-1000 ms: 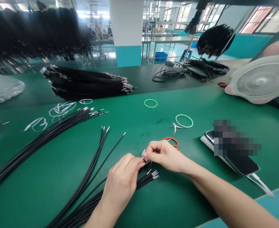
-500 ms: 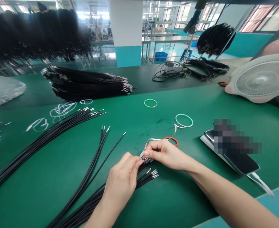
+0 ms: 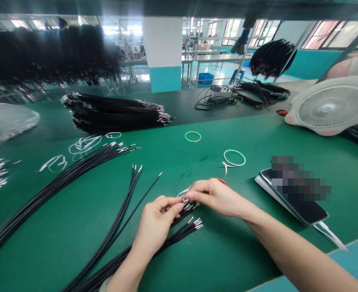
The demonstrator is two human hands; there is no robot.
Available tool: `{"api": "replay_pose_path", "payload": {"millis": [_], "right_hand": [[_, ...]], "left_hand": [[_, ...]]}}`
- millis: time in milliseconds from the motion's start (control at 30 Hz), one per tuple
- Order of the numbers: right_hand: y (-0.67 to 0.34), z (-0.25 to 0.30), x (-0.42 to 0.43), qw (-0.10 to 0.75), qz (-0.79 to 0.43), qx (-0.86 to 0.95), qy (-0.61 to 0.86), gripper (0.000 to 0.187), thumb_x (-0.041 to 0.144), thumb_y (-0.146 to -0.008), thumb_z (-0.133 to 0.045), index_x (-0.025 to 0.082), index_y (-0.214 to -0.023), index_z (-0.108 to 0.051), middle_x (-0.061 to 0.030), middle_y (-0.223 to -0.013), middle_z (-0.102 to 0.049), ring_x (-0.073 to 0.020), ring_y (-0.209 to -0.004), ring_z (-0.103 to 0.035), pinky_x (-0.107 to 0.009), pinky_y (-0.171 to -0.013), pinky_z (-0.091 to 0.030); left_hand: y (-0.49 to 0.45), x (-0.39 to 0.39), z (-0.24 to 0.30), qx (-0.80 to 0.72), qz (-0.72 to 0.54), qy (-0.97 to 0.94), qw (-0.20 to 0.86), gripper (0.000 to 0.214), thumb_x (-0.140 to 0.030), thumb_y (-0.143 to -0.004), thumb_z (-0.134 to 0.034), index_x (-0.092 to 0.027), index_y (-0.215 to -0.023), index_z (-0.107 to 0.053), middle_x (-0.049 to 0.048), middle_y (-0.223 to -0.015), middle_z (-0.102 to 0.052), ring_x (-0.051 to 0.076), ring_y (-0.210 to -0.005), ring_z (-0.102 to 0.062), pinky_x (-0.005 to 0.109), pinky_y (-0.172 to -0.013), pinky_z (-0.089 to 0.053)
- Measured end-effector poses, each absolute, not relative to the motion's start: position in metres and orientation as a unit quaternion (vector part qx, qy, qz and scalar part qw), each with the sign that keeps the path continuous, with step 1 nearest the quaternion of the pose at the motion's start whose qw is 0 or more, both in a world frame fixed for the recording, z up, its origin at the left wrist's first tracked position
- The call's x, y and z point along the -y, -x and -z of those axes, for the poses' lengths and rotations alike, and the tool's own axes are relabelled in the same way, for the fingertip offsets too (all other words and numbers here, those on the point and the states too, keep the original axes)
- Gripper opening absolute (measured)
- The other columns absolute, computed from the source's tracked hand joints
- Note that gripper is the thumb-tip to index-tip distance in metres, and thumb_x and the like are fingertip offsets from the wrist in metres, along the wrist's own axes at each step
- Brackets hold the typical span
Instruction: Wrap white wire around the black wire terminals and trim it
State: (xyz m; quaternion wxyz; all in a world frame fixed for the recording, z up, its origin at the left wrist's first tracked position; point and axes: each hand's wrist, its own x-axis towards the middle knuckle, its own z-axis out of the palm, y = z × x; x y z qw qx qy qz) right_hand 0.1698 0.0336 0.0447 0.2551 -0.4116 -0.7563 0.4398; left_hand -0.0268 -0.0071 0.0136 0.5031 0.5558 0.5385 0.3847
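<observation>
My left hand (image 3: 156,221) is closed round a small bunch of black wires (image 3: 183,209) near their metal-tipped ends, low in the middle of the green table (image 3: 242,251). My right hand (image 3: 214,196) pinches a thin pale tie strip (image 3: 183,190) against the tips of that bunch; the two hands touch there. Just below them a second bundle of black wires (image 3: 185,229) with metal tips lies on the table. An orange ring (image 3: 221,181) is mostly hidden behind my right hand.
Long black wire bundles (image 3: 60,180) fan across the left; a thick heap (image 3: 115,113) lies at the back. Two green rings (image 3: 193,136) (image 3: 234,157), white ties (image 3: 81,144), a phone (image 3: 300,198) and a white fan (image 3: 331,107) stand around.
The pale strip has been drawn in closer to the wire tips, and my left fingers have shifted up to meet my right. The camera tilted slightly.
</observation>
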Motion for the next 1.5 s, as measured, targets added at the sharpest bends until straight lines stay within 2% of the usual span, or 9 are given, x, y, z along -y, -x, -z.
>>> {"api": "replay_pose_path", "payload": {"millis": [200,367,600,733,900,1067,1333,1433,1500], "right_hand": [[-0.222,-0.041,-0.049,0.092,-0.270,0.793,0.538,0.017,0.001,-0.071,-0.059,0.014,-0.082,-0.064,-0.0089,-0.090,-0.063,-0.0202,-0.083,-0.057,-0.032,-0.076,-0.043],[-0.236,-0.043,-0.044,0.056,-0.270,0.818,0.505,0.019,0.006,-0.078,-0.053,0.012,-0.095,-0.059,-0.0090,-0.090,-0.062,-0.0168,-0.077,-0.056,-0.027,-0.070,-0.043],[-0.237,-0.084,-0.036,-0.111,-0.340,0.829,0.430,0.063,0.010,-0.080,-0.052,0.021,-0.141,-0.040,-0.0047,-0.088,-0.063,-0.0146,-0.067,-0.055,-0.023,-0.056,-0.038],[-0.232,-0.091,-0.033,-0.112,-0.345,0.806,0.467,0.098,0.016,-0.070,-0.070,0.028,-0.151,-0.016,-0.0011,-0.085,-0.065,-0.0170,-0.070,-0.055,-0.026,-0.062,-0.041],[-0.221,-0.080,-0.032,-0.014,-0.269,0.887,0.374,0.044,0.039,-0.078,-0.071,0.020,-0.117,-0.061,-0.0033,-0.099,-0.067,-0.0195,-0.090,-0.059,-0.038,-0.093,-0.032],[-0.215,-0.060,-0.035,0.016,-0.083,0.953,0.291,0.026,0.031,-0.089,-0.059,0.017,-0.111,-0.063,-0.0055,-0.088,-0.066,-0.0181,-0.080,-0.058,-0.034,-0.079,-0.030],[-0.210,-0.055,-0.032,0.042,0.066,0.971,0.228,0.029,0.018,-0.097,-0.037,0.013,-0.110,-0.063,-0.0060,-0.073,-0.063,-0.0165,-0.069,-0.055,-0.033,-0.070,-0.028],[-0.214,-0.063,-0.031,0.042,-0.029,0.960,0.277,0.027,0.022,-0.094,-0.045,0.015,-0.115,-0.061,-0.0068,-0.082,-0.066,-0.0167,-0.073,-0.058,-0.032,-0.071,-0.033],[-0.225,-0.075,-0.038,0.017,-0.192,0.914,0.357,0.043,0.023,-0.090,-0.049,0.020,-0.132,-0.049,-0.0040,-0.083,-0.066,-0.0146,-0.068,-0.058,-0.029,-0.066,-0.038]], "left_hand": [[0.020,0.002,-0.016,-0.555,-0.363,-0.488,0.567,0.025,-0.033,-0.070,-0.071,-0.012,-0.084,-0.073,0.0076,-0.069,-0.065,0.012,-0.056,-0.055,0.020,-0.046,-0.036],[0.019,0.000,-0.019,-0.556,-0.324,-0.484,0.593,0.029,-0.031,-0.068,-0.071,-0.011,-0.087,-0.073,0.0067,-0.068,-0.065,0.011,-0.056,-0.054,0.019,-0.049,-0.035],[0.019,-0.001,-0.018,-0.544,-0.298,-0.505,0.601,0.026,-0.028,-0.070,-0.069,-0.010,-0.088,-0.073,0.0030,-0.060,-0.061,0.008,-0.054,-0.049,0.019,-0.052,-0.034],[0.019,0.000,-0.017,-0.532,-0.297,-0.514,0.604,0.027,-0.029,-0.071,-0.068,-0.012,-0.090,-0.074,0.0035,-0.064,-0.062,0.008,-0.055,-0.049,0.020,-0.053,-0.033],[0.019,0.000,-0.016,-0.530,-0.290,-0.517,0.607,0.029,-0.030,-0.073,-0.067,-0.011,-0.093,-0.074,0.0035,-0.061,-0.061,0.009,-0.054,-0.048,0.020,-0.052,-0.032],[0.018,0.000,-0.017,-0.531,-0.286,-0.517,0.608,0.030,-0.031,-0.072,-0.066,-0.009,-0.091,-0.073,0.0044,-0.065,-0.062,0.009,-0.054,-0.048,0.021,-0.052,-0.033],[0.017,0.001,-0.021,-0.531,-0.292,-0.508,0.612,0.030,-0.032,-0.071,-0.066,-0.009,-0.088,-0.072,0.0033,-0.063,-0.060,0.009,-0.054,-0.047,0.021,-0.052,-0.033],[0.018,0.001,-0.021,-0.531,-0.293,-0.505,0.614,0.030,-0.032,-0.072,-0.065,-0.010,-0.090,-0.072,0.0037,-0.066,-0.061,0.008,-0.055,-0.047,0.020,-0.052,-0.033],[0.017,0.000,-0.022,-0.539,-0.295,-0.497,0.613,0.030,-0.032,-0.073,-0.066,-0.010,-0.092,-0.072,0.0030,-0.065,-0.060,0.008,-0.054,-0.046,0.020,-0.051,-0.033]]}}
